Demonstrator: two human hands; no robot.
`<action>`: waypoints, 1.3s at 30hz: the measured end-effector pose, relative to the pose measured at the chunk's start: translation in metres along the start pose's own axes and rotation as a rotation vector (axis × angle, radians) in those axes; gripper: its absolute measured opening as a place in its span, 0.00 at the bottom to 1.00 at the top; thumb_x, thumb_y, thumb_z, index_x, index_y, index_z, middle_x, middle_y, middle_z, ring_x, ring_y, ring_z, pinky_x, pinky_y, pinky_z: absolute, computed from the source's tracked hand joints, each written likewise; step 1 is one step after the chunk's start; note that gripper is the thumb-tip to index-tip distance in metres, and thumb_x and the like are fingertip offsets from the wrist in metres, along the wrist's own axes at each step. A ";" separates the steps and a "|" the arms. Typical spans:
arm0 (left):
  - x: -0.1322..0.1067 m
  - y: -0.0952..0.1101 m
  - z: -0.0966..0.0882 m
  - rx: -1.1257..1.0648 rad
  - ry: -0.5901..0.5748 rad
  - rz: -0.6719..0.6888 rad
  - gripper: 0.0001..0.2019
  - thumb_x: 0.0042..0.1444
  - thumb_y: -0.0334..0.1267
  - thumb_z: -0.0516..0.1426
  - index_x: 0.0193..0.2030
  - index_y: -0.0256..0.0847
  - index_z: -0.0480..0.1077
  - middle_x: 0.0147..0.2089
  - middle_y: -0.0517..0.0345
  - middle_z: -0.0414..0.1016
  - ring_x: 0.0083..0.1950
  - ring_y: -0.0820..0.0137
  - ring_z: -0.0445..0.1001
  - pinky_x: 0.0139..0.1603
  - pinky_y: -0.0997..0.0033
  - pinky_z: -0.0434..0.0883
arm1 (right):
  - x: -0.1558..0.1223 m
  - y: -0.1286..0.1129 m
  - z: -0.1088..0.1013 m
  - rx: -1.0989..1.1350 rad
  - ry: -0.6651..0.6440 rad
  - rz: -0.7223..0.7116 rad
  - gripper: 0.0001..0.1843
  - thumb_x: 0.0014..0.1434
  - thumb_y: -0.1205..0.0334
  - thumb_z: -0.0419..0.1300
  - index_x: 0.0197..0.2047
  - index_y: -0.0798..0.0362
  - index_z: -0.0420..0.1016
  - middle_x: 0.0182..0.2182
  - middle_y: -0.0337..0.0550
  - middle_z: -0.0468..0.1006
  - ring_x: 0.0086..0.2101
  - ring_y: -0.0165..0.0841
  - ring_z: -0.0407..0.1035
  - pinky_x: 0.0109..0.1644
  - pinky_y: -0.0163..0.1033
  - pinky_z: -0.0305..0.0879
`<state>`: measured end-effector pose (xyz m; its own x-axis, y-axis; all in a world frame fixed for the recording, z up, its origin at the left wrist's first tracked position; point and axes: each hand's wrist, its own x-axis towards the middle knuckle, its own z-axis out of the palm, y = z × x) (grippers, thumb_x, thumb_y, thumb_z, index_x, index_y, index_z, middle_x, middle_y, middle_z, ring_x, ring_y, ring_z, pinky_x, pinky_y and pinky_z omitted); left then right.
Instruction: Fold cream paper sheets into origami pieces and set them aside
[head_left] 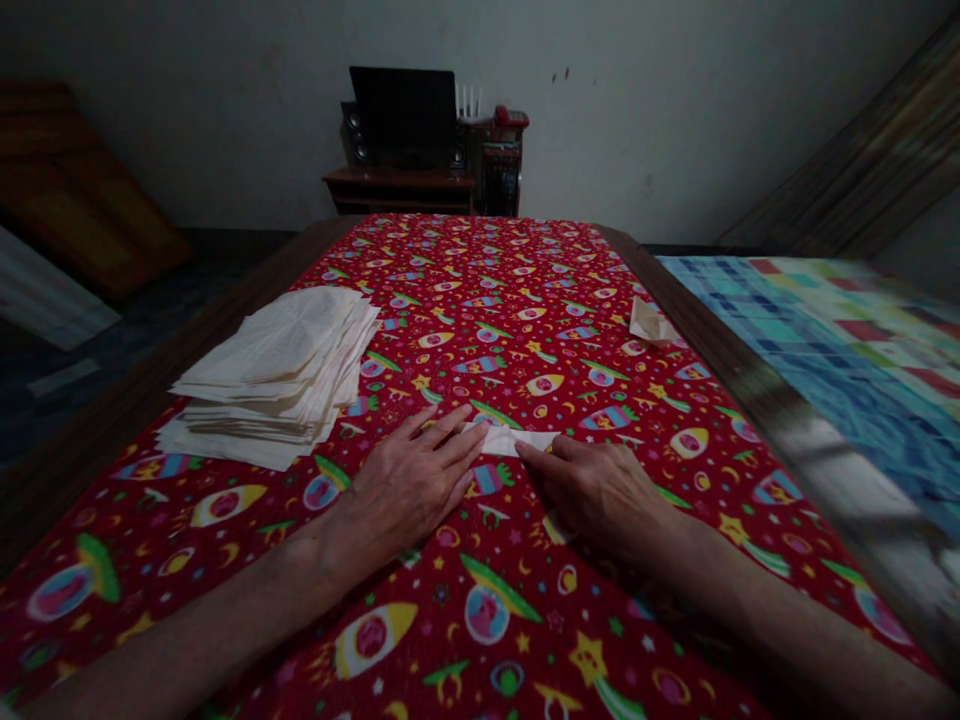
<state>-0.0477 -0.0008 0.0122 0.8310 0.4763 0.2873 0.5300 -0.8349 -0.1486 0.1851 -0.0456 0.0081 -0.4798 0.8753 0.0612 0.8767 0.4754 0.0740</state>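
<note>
A narrow white folded piece of paper [501, 440] lies on the red patterned cloth between my two hands. My left hand [420, 465] rests flat with its fingers stretched out, and their tips cover the paper's left end. At the other end, my right hand [596, 485] has its index fingertip pressed on the paper while the other fingers are curled in; its thumb is hidden. Left of my left hand sits a thick, uneven stack of off-white paper sheets [277, 360]. Farther off on the right, a small folded paper piece [651, 322] lies near the cloth's edge.
The red cloth [487, 290] covers a long table with dark wooden edges [697, 340]. Beyond its far end stand a black monitor [405, 115] with speakers on a wooden desk [401, 185]. A checkered bedspread [817, 350] is at right, a brown wooden cabinet [82, 195] at left.
</note>
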 end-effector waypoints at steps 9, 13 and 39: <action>-0.001 -0.002 0.003 -0.039 0.060 0.009 0.14 0.64 0.34 0.50 0.53 0.37 0.70 0.57 0.55 0.72 0.61 0.62 0.65 0.60 0.59 0.63 | 0.001 -0.002 -0.008 -0.033 -0.042 0.003 0.19 0.64 0.64 0.50 0.57 0.46 0.67 0.31 0.40 0.74 0.20 0.25 0.59 0.23 0.38 0.36; 0.001 0.001 0.009 -0.058 0.085 0.011 0.16 0.63 0.34 0.50 0.56 0.34 0.66 0.59 0.52 0.70 0.62 0.64 0.64 0.63 0.60 0.61 | 0.005 -0.006 -0.005 -0.045 -0.042 -0.006 0.20 0.64 0.63 0.49 0.59 0.45 0.64 0.31 0.41 0.75 0.21 0.26 0.59 0.23 0.37 0.37; 0.003 -0.026 0.011 -0.699 0.294 -0.377 0.06 0.58 0.33 0.57 0.37 0.39 0.77 0.35 0.57 0.80 0.35 0.71 0.78 0.37 0.74 0.75 | 0.003 0.020 0.003 0.653 0.303 0.044 0.11 0.65 0.62 0.50 0.43 0.54 0.73 0.37 0.46 0.76 0.35 0.31 0.70 0.35 0.32 0.64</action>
<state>-0.0568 0.0249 0.0069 0.4906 0.7468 0.4490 0.4556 -0.6590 0.5984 0.2011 -0.0336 0.0071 -0.3491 0.8768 0.3308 0.6928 0.4792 -0.5390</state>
